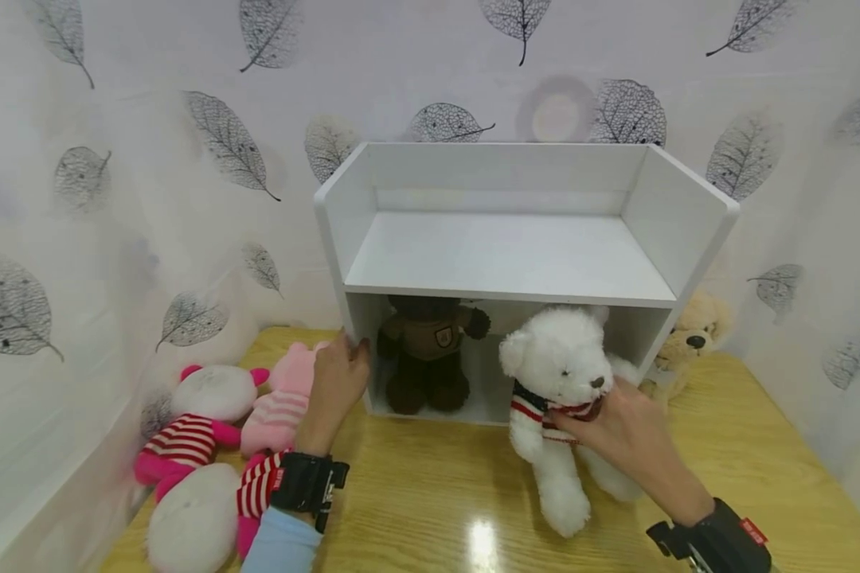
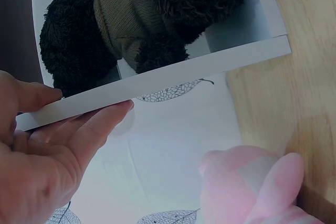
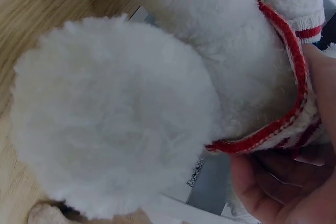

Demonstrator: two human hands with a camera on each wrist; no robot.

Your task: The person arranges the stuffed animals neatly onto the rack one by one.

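Note:
A white shelf unit (image 1: 509,255) stands on the wooden table. My left hand (image 1: 340,374) grips the front edge of its left side panel (image 2: 157,80), thumb inside and fingers outside. Within the lower compartment, on the left, a dark brown teddy bear (image 1: 426,358) in a knit sweater stands upright. My right hand (image 1: 627,426) holds a white teddy bear (image 1: 562,358) by the chest, thumb across its striped sweater (image 3: 299,93). The white bear is at the right front of that compartment, with its legs out over the table. In the right wrist view its round foot (image 3: 115,119) fills the left side.
Left of the shelf lie a pink plush pig (image 1: 279,406) and plush toys in red-striped clothes, one with a white head (image 1: 218,394). A light brown teddy bear (image 1: 688,334) sits behind the shelf's right side. A leaf-patterned curtain (image 1: 150,119) hangs behind.

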